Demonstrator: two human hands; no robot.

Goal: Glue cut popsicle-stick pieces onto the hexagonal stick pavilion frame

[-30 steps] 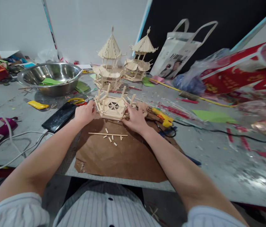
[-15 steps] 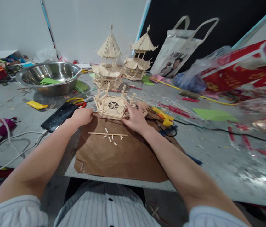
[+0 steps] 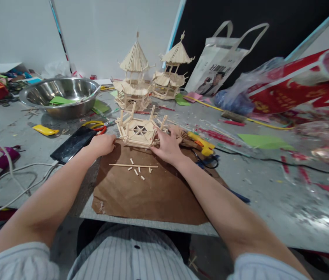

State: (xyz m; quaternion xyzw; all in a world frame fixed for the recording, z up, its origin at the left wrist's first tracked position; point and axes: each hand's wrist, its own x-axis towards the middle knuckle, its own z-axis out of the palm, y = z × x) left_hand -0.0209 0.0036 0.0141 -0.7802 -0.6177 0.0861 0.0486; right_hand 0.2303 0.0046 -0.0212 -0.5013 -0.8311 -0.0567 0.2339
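A hexagonal base made of pale wooden sticks (image 3: 139, 132), with short posts rising round its edge, sits at the far side of a brown paper sheet (image 3: 149, 198). My right hand (image 3: 168, 146) grips its right edge, thumb at the front and fingers along the side. Left of the base, my left hand (image 3: 102, 146) rests with curled fingers, apart from it; whatever those fingers may hold is hidden. Close behind that hand are pliers with red and yellow handles (image 3: 101, 129). One long stick (image 3: 133, 165) and several short cut pieces (image 3: 136, 172) lie on the paper.
Two stick pagodas (image 3: 135, 74) stand behind the base. Leftward are a steel bowl (image 3: 62, 97), a yellow cutter (image 3: 45, 130), a black phone (image 3: 72, 144) and white cables (image 3: 15, 171). A yellow glue gun (image 3: 202, 144) with a black cord lies right, before a white bag (image 3: 219, 58).
Both hands and the wooden base stay where they were. The view has shifted only very slightly.
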